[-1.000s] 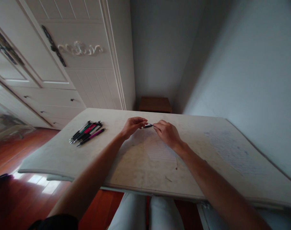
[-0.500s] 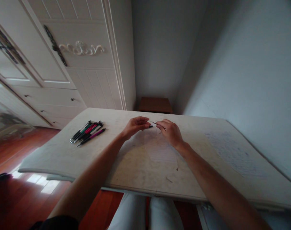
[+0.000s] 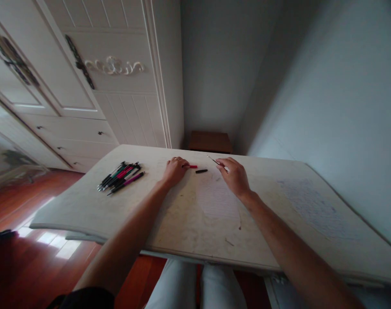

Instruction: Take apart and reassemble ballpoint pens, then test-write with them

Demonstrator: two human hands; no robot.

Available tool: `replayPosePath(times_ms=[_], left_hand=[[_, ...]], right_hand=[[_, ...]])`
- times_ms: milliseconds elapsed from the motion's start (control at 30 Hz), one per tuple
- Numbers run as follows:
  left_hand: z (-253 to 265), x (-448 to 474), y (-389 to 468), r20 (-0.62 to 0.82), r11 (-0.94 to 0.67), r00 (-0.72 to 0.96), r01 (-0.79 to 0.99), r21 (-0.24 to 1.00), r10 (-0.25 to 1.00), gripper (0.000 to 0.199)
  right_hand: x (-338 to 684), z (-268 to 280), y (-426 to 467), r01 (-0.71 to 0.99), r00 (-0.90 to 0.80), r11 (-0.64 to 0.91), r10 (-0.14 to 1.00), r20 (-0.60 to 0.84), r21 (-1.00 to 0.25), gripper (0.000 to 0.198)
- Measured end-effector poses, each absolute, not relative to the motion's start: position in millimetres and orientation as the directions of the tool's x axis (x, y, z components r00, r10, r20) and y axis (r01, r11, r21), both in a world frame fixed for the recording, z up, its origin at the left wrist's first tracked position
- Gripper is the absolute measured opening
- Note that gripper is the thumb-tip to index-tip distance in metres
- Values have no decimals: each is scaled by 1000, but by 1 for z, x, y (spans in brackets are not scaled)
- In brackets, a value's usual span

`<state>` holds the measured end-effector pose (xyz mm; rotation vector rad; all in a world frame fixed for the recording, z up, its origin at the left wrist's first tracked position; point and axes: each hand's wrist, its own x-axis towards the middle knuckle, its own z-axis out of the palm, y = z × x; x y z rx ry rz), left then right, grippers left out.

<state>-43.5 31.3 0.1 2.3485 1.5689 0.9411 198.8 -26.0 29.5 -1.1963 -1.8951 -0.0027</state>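
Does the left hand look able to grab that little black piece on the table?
Probably yes. The black piece lies uncovered on the table, close to the left hand. The red piece at that hand might get in the way a little.

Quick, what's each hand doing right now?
Left hand: fingers at a red pen piece; can't tell if it's gripped.
Right hand: closed, holding a thin pen refill.
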Motion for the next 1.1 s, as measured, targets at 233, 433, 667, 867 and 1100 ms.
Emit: replayPosePath(times_ms=[233,433,667,867,1100], left_hand=[[3,-39,39,422,-419,116,507,753,899,15],[5,-30,36,285,-301,163,83,950,944,25],[5,-26,32,365,-403,204,196,894,908,22],[5,-25,30,399,-454,268,190,870,877,22],[4,-25,31,402,-466,277,228,855,873,19]], right_hand=[[201,28,-25,737,-153,539,721,676,-408,20],[202,30,-26,734,-160,546,717,679,-403,22],[203,30,-25,799,-202,503,742,639,-331,22],[206,29,-24,860,-197,448,733,651,-245,22],[209,29,-24,890,-196,411,734,650,-196,23]])
